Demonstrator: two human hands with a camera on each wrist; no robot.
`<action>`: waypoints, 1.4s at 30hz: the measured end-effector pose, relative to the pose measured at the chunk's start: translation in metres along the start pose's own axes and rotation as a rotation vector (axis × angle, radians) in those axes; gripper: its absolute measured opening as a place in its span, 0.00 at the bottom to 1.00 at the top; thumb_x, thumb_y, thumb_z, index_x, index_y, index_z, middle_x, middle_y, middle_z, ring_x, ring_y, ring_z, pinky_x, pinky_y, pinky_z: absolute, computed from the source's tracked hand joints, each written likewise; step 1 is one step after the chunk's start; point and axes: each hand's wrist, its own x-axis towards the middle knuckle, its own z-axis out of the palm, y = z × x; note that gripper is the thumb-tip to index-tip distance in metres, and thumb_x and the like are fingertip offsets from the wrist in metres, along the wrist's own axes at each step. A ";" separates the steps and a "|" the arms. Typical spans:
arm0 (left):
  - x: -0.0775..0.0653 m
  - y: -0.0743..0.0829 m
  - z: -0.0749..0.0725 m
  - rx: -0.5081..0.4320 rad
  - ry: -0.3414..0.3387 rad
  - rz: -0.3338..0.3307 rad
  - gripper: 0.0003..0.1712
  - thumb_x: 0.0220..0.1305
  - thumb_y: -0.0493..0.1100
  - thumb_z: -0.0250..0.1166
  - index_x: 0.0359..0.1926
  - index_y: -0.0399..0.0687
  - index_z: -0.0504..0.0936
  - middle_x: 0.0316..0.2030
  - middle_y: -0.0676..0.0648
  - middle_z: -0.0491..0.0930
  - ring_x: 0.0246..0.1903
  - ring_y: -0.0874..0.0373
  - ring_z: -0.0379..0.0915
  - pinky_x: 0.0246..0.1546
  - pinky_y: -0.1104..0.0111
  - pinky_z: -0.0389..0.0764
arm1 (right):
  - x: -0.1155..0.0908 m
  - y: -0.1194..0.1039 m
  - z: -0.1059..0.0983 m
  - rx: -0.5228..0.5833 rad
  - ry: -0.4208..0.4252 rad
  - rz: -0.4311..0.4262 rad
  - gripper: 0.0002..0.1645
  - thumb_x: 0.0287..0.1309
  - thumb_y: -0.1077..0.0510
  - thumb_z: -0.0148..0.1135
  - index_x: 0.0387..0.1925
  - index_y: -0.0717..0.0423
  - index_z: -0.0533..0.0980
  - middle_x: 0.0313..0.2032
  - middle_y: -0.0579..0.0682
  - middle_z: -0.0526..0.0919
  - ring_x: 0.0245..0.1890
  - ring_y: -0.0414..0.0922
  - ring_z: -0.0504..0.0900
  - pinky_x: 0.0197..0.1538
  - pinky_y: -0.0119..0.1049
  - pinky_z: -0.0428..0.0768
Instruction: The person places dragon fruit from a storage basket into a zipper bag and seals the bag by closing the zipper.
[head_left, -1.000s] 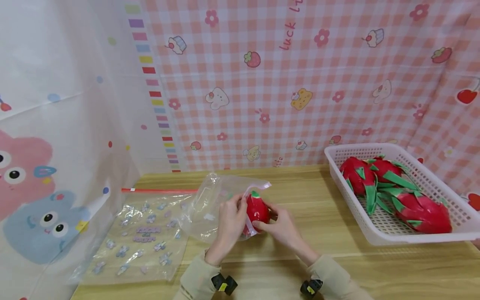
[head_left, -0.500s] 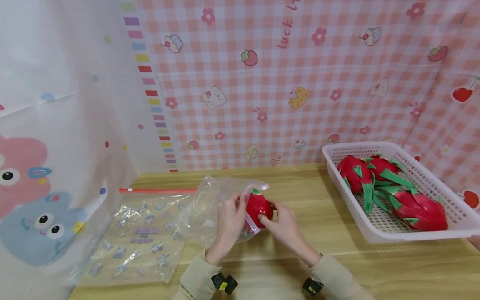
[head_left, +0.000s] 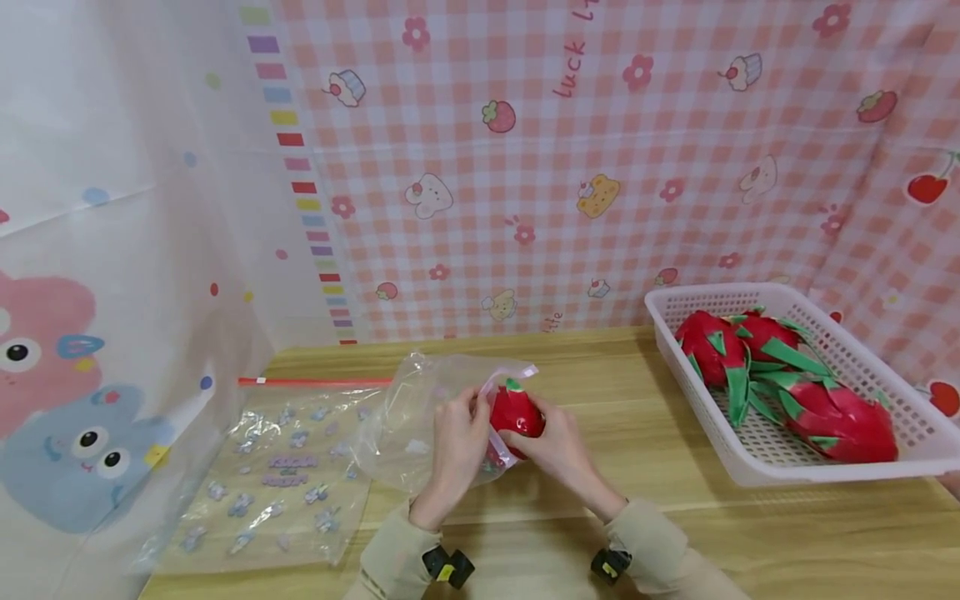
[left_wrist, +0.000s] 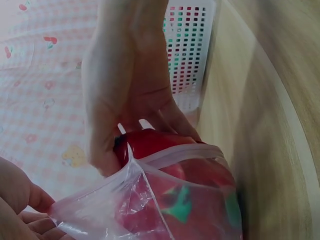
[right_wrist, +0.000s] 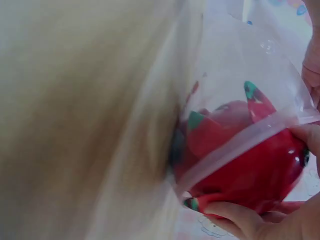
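Observation:
A red dragon fruit point(head_left: 515, 412) with green tips sits partway inside a clear zip bag point(head_left: 397, 425), across whose mouth runs a pale lilac strip. My left hand point(head_left: 461, 437) pinches the bag's mouth edge on the left, and the left wrist view shows the film point(left_wrist: 95, 200) stretched from its fingertips. My right hand point(head_left: 561, 446) grips the exposed end of the fruit from the right, thumb on the near side. Through the film in the right wrist view, the fruit's covered part point(right_wrist: 220, 125) shows green-tipped scales. Some right fingers are hidden behind the fruit.
To the left lies a flat printed zip bag point(head_left: 292, 483) with a red slider strip. A white perforated basket point(head_left: 847, 477) stands at the right, holding 3 more dragon fruits point(head_left: 843, 425). Patterned cloth point(head_left: 465, 250) hangs behind and left of the wooden table point(head_left: 615, 375).
After shifting slightly right, my right hand has come back left along the dragon fruit, closer to the bag's mouth. My left hand has kept its pinch on the bag and barely moved.

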 end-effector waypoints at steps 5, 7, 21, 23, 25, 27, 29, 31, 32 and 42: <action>-0.002 -0.001 -0.001 -0.015 -0.001 -0.018 0.11 0.62 0.31 0.56 0.38 0.30 0.84 0.20 0.40 0.81 0.13 0.70 0.56 0.11 0.81 0.55 | -0.007 0.004 0.001 0.035 0.048 -0.069 0.38 0.47 0.58 0.72 0.60 0.66 0.70 0.51 0.62 0.82 0.46 0.52 0.83 0.46 0.44 0.84; -0.002 -0.002 -0.001 -0.022 0.015 -0.020 0.11 0.62 0.30 0.55 0.39 0.29 0.83 0.23 0.38 0.83 0.12 0.70 0.56 0.11 0.82 0.55 | -0.010 0.003 0.000 0.027 0.083 -0.105 0.39 0.46 0.58 0.73 0.60 0.66 0.70 0.50 0.61 0.82 0.46 0.52 0.83 0.45 0.43 0.84; 0.001 -0.001 -0.004 -0.109 0.101 -0.001 0.11 0.62 0.30 0.57 0.41 0.28 0.83 0.33 0.35 0.86 0.20 0.61 0.76 0.15 0.80 0.68 | -0.021 0.002 -0.010 -0.308 0.346 -0.554 0.43 0.35 0.55 0.79 0.55 0.68 0.74 0.57 0.67 0.76 0.50 0.62 0.81 0.42 0.48 0.83; 0.002 -0.002 -0.004 -0.092 0.112 0.021 0.10 0.63 0.32 0.58 0.40 0.30 0.84 0.33 0.37 0.86 0.19 0.64 0.73 0.14 0.80 0.65 | -0.022 0.005 -0.010 -0.342 0.375 -0.614 0.43 0.32 0.55 0.80 0.54 0.68 0.75 0.56 0.67 0.77 0.50 0.63 0.81 0.43 0.49 0.83; 0.003 -0.003 -0.004 -0.086 0.117 0.033 0.10 0.63 0.32 0.58 0.39 0.30 0.84 0.32 0.37 0.86 0.15 0.67 0.65 0.12 0.79 0.59 | -0.022 0.007 -0.010 -0.358 0.396 -0.658 0.43 0.31 0.55 0.80 0.53 0.68 0.75 0.55 0.66 0.78 0.50 0.63 0.80 0.43 0.51 0.82; 0.004 -0.004 -0.004 -0.099 0.120 0.025 0.10 0.64 0.33 0.58 0.39 0.30 0.84 0.29 0.37 0.86 0.13 0.69 0.57 0.11 0.80 0.54 | -0.022 0.009 -0.011 -0.366 0.409 -0.690 0.43 0.31 0.55 0.79 0.53 0.67 0.75 0.55 0.66 0.77 0.50 0.64 0.80 0.43 0.51 0.82; 0.005 -0.004 -0.005 -0.109 0.137 0.020 0.10 0.64 0.32 0.57 0.38 0.29 0.84 0.28 0.36 0.86 0.12 0.71 0.55 0.11 0.81 0.53 | -0.022 0.011 -0.013 -0.361 0.420 -0.721 0.43 0.33 0.54 0.78 0.54 0.67 0.75 0.56 0.66 0.77 0.51 0.64 0.79 0.44 0.52 0.81; 0.007 -0.005 -0.006 -0.110 0.164 0.018 0.10 0.64 0.32 0.57 0.37 0.29 0.84 0.27 0.35 0.85 0.12 0.71 0.57 0.11 0.82 0.55 | -0.022 0.011 -0.015 -0.351 0.433 -0.751 0.40 0.41 0.51 0.75 0.55 0.66 0.74 0.56 0.66 0.77 0.52 0.65 0.79 0.45 0.53 0.81; 0.009 -0.005 -0.006 -0.107 0.181 0.020 0.10 0.63 0.32 0.57 0.37 0.29 0.84 0.26 0.35 0.85 0.12 0.69 0.59 0.11 0.82 0.56 | -0.022 0.011 -0.016 -0.349 0.440 -0.767 0.38 0.46 0.48 0.72 0.55 0.66 0.74 0.56 0.66 0.77 0.52 0.65 0.78 0.46 0.53 0.80; 0.017 -0.006 -0.013 -0.128 0.208 -0.039 0.11 0.64 0.34 0.58 0.36 0.31 0.85 0.29 0.37 0.86 0.20 0.60 0.75 0.14 0.80 0.68 | -0.021 0.008 -0.022 -0.340 0.484 -0.870 0.34 0.62 0.40 0.52 0.56 0.62 0.75 0.57 0.63 0.77 0.56 0.62 0.76 0.45 0.55 0.80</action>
